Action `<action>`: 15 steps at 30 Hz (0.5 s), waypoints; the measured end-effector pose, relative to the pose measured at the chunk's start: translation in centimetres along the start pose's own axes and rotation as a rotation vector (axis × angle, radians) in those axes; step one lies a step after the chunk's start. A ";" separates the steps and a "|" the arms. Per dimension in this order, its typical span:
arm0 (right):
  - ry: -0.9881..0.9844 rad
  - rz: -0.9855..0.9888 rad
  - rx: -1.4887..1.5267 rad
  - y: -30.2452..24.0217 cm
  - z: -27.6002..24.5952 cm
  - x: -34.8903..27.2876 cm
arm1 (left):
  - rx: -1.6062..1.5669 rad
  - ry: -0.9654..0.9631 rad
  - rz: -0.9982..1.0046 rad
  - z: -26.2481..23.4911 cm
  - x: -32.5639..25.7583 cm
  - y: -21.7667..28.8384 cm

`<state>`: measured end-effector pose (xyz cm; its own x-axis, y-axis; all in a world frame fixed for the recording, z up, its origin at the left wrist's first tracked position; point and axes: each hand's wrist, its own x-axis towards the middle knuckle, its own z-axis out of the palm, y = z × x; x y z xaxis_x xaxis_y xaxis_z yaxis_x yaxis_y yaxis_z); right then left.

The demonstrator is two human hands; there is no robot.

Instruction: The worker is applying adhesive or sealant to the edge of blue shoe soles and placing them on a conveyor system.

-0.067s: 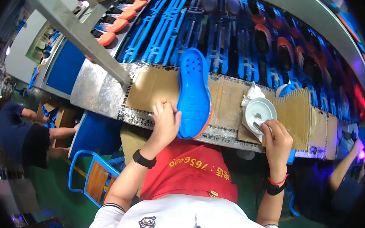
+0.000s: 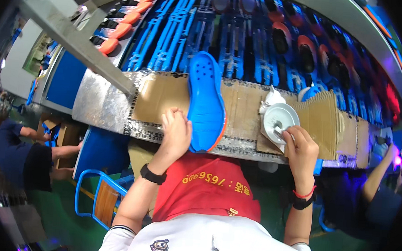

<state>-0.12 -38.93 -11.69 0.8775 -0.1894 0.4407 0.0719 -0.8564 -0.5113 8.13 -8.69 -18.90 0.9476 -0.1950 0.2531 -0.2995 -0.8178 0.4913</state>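
Observation:
A blue shoe sole [image 2: 206,105] with an orange edge along its right heel side lies lengthwise on the cardboard, small holes dotting its toe end. Beside its left edge, near the heel, is my left hand [image 2: 176,132], its fingers loosely bent and apart, the thumb at the sole's edge. My right hand [image 2: 302,150] pinches a small stick-like tool [image 2: 277,130] whose tip is inside a white bowl [image 2: 295,115]. Fingers and bowl partly hide the tool, so its exact kind is unclear. Crumpled white tissue [image 2: 273,98] touches the bowl's far left side.
Flattened cardboard [image 2: 158,99] covers much of the metal bench [image 2: 98,99]. Behind it, a rack [image 2: 202,46] bears blue straps and shoe parts. A slanting metal post [image 2: 76,37] stands at left. Co-workers are at left [image 2: 17,154] and right; a blue-framed chair [image 2: 105,198] stands lower left.
The whole view has shifted slightly, so the bench things sit a little farther left. The tool's tip and my right hand have moved slightly at the bowl; my left hand stays by the sole.

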 end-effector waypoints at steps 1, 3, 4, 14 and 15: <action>-0.010 -0.039 -0.024 0.1 0.0 0.2 | 0.039 -0.010 0.065 -0.5 0.4 0.0; -0.019 -0.090 -0.068 0.7 0.2 0.2 | -0.037 -0.115 -0.025 -2.5 1.2 1.5; -0.015 -0.068 -0.085 1.0 0.3 0.1 | -0.145 -0.214 -0.184 -3.3 1.6 2.3; -0.093 -0.117 -0.123 1.1 0.4 0.6 | -1.335 -0.318 -0.265 -4.7 1.4 5.0; -0.076 -0.121 -0.115 1.0 0.3 0.7 | -1.393 -0.305 -0.294 -4.6 1.4 5.2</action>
<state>0.67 -39.75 -12.08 0.8991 -0.0485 0.4350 0.1282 -0.9210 -0.3678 7.41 -10.73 -12.18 0.9257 -0.3666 -0.0933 0.2109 0.2954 0.9318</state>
